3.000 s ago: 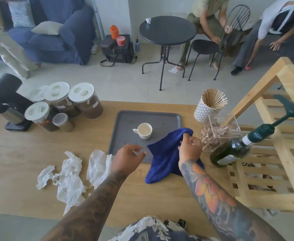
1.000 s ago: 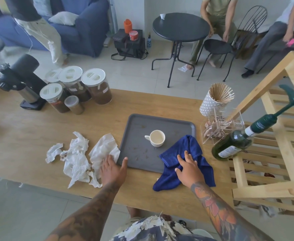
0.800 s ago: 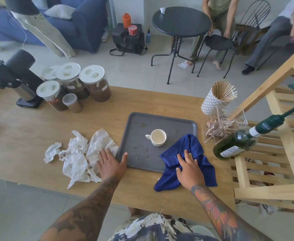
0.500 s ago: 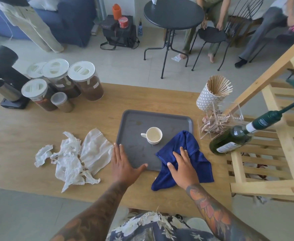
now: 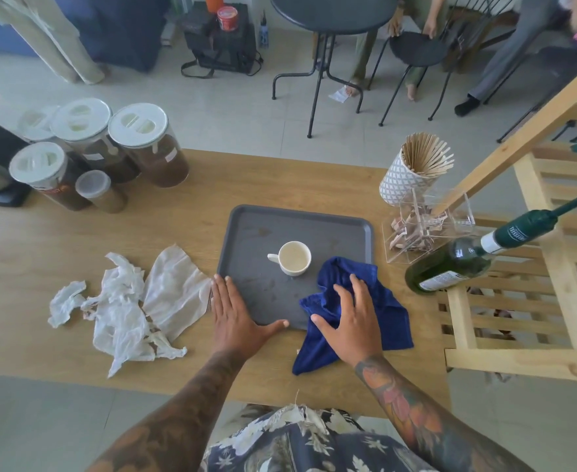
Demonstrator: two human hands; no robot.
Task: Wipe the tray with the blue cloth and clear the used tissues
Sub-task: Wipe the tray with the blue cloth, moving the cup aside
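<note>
Left hand (image 5: pixel 234 316): flat, fingers straight, bracing the tray (image 5: pixel 341 223) corner.
Right hand (image 5: pixel 348 318): spread flat, pressing the blue cloth (image 5: pixel 389 311).
Risk: a sweep could knock the cup (image 5: pixel 294 257) over.

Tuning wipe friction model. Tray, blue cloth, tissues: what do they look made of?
Tray: likely plastic, could be coated metal; matte dark grey, moulded raised rim, smudges showing.
Blue cloth: soft woven or microfibre fabric; it drapes and bunches in folds.
Tissues: thin white paper; crumpled, torn-looking edges, partly translucent.
</note>
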